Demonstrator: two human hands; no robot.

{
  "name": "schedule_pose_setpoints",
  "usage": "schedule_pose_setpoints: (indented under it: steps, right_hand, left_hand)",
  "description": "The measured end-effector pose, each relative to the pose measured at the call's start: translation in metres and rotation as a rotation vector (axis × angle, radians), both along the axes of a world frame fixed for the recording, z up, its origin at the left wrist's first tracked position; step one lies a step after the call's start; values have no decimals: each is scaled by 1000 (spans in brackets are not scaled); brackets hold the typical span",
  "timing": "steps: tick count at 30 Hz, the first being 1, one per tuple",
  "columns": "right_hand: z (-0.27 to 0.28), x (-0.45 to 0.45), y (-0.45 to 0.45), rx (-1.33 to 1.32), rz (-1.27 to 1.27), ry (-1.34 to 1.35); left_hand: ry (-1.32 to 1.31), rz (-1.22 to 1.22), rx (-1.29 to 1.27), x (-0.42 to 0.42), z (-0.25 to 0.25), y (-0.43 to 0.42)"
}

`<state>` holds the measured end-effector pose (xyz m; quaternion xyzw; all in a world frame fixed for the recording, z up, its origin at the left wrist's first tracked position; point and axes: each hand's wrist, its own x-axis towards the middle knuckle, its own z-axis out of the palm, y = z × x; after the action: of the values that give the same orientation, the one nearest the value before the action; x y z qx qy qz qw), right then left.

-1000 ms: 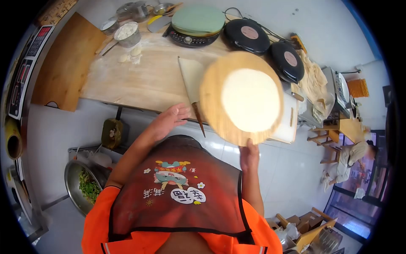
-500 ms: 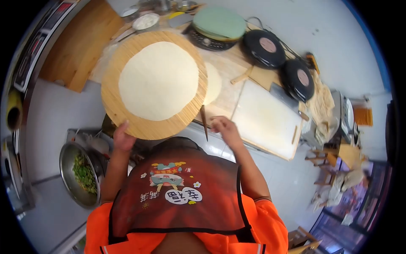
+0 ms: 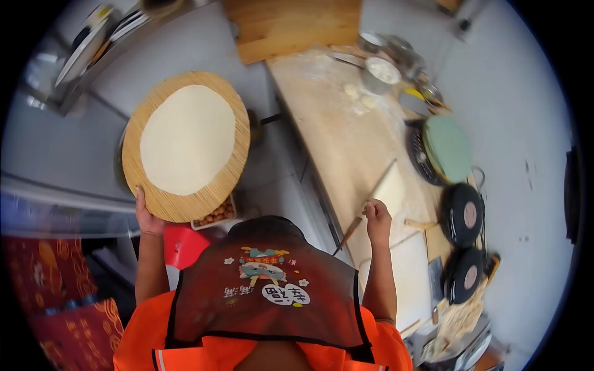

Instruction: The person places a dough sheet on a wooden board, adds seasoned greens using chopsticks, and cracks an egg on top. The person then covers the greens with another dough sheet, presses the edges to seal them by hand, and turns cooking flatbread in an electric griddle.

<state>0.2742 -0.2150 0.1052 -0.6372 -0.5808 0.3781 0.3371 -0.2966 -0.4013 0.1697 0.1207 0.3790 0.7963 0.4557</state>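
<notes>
My left hand [image 3: 148, 216] grips the lower rim of a round bamboo board [image 3: 179, 206], held tilted with a thin, pale round sheet of dough [image 3: 187, 139] lying flat on it. Over the worktable, my right hand [image 3: 378, 217] has its fingers pinched on a slim, tapered wooden stick [image 3: 352, 229]. The stick lies slantwise along the straight edge of a second dough sheet [image 3: 390, 187], its near end reaching past the table edge. My fingers partly cover where stick and dough meet.
On the floury wooden worktable [image 3: 328, 130] are a bowl of flour [image 3: 382, 73], dough balls [image 3: 367, 101], a green-lidded griddle [image 3: 448, 150], two black round pans [image 3: 463, 215] and a white cutting board [image 3: 402, 278]. At lower left, a crate [image 3: 216, 213] holds brown eggs beside something red [image 3: 184, 244].
My view has turned left. The board with its dough sheet has swung away from the worktable. My right hand has come onto the stick, along the second dough sheet.
</notes>
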Motion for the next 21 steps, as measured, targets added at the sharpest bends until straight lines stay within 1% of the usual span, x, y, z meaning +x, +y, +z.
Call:
schedule_pose_setpoints:
  steps: [3, 4, 6, 7, 8, 9, 10, 11, 13, 16, 19, 21]
  right_hand:
    - [0, -46, 41, 28, 206, -17]
    - [-9, -63, 57, 13, 235, 44]
    - [-15, -98, 86, 71, 366, 55]
    - [-14, -110, 97, 106, 409, 50]
    - [-26, -123, 110, 175, 476, -8]
    - [-25, -140, 121, 261, 527, -100]
    - [-22, -157, 131, 298, 559, -136]
    - [-44, -164, 144, 264, 567, -78]
    - [-38, -190, 165, 321, 589, -144]
    - [-33, -210, 205, 396, 526, -294]
    - [-56, -204, 267, 349, 438, -317]
    - [-47, -198, 306, 471, 345, -528]
  left_hand:
    - [-15, 142, 6, -19, -3, -48]
    - [-5, 211, -6, -32, -4, -70]
    - [-7, 292, -6, -52, -27, -87]
    - [-53, 375, -48, -41, -12, -91]
    - [-70, 444, -90, -37, -7, -100]
    - [-86, 503, -129, -37, -6, -107]
    - [-85, 530, -133, -38, -8, -111]
    - [-82, 561, -128, -35, -17, -122]
    - [-92, 529, -56, -45, -27, -134]
    - [-56, 552, -72, -48, -25, -123]
    - [-30, 499, -33, -56, -27, -110]
    - [-50, 494, -40, -54, -21, -96]
